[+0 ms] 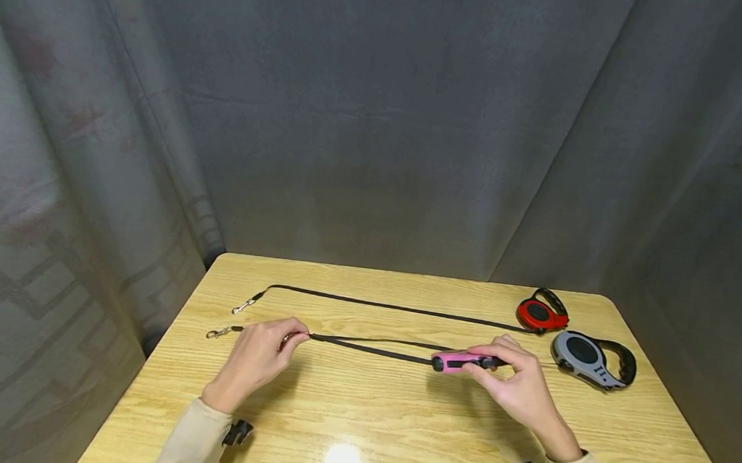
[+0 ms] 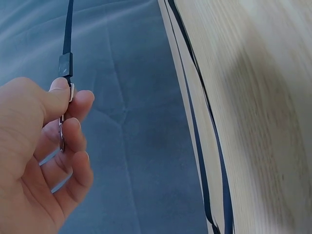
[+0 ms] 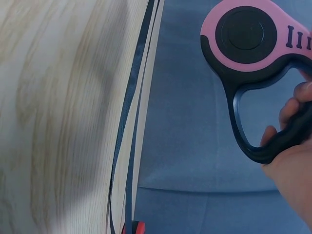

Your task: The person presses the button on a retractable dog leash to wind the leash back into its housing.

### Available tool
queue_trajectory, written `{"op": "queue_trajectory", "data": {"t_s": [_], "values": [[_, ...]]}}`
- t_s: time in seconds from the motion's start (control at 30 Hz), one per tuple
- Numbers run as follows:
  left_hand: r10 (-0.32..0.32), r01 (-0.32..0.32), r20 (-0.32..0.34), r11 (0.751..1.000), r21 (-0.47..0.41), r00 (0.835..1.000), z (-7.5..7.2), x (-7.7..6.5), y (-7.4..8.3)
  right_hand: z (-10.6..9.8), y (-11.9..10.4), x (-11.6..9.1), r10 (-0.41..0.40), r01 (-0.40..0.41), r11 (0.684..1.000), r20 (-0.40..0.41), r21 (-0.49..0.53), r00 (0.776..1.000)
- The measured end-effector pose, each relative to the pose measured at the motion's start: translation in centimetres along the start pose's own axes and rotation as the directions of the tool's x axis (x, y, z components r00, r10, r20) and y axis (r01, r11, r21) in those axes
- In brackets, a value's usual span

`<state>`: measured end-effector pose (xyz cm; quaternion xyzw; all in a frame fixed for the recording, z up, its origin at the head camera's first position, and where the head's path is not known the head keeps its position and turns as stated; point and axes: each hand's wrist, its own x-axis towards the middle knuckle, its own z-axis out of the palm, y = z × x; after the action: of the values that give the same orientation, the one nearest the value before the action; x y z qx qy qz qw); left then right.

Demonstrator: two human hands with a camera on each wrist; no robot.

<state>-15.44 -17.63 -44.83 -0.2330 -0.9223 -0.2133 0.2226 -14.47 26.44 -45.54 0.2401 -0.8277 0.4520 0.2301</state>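
My right hand [image 1: 516, 381] grips the black handle of a pink retractable dog leash [image 3: 246, 34], held above the table with its round housing turned toward the left hand. From that housing a black strap [image 1: 375, 350] runs across to my left hand [image 1: 263, 350]. There the thumb and forefinger pinch the metal clip [image 2: 61, 139] just below the strap's black end piece [image 2: 66, 65]. The other left fingers curl loosely around the clip, hiding part of it.
A red retractable leash [image 1: 537, 315] lies at the back right, its strap [image 1: 391, 307] stretched left to a silver clip [image 1: 244, 306]. Nearer, a grey retractable leash [image 1: 586, 357] lies on the wooden table [image 1: 357, 412]; another clip [image 1: 219, 333] shows left of the left hand. Grey curtains surround the table.
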Motion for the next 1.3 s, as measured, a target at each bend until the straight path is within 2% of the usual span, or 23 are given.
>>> {"op": "queue_trajectory", "data": {"t_s": [0.27, 0.63, 1.0, 1.3], "values": [[-0.017, 0.017, 0.017, 1.000, 0.015, 1.000, 0.6, 0.0, 0.6, 0.3, -0.1, -0.1, 0.001, -0.001, 1.000, 0.001, -0.002, 1.000], [0.000, 0.001, 0.069, 1.000, -0.016, 0.998, 1.1, -0.1, 1.1, 0.7, -0.2, -0.2, 0.006, -0.006, 1.000, 0.017, 0.019, 1.000], [0.024, -0.022, 0.048, 0.999, -0.029, 0.999, 1.2, 0.0, 1.2, 0.9, -0.3, -0.2, 0.010, -0.010, 1.000, 0.017, 0.013, 1.000], [0.025, -0.023, 0.066, 0.999, -0.036, 0.997, 1.1, -0.1, 1.4, 1.1, -0.7, -0.3, 0.010, -0.010, 1.000, 0.017, 0.019, 1.000]]}}
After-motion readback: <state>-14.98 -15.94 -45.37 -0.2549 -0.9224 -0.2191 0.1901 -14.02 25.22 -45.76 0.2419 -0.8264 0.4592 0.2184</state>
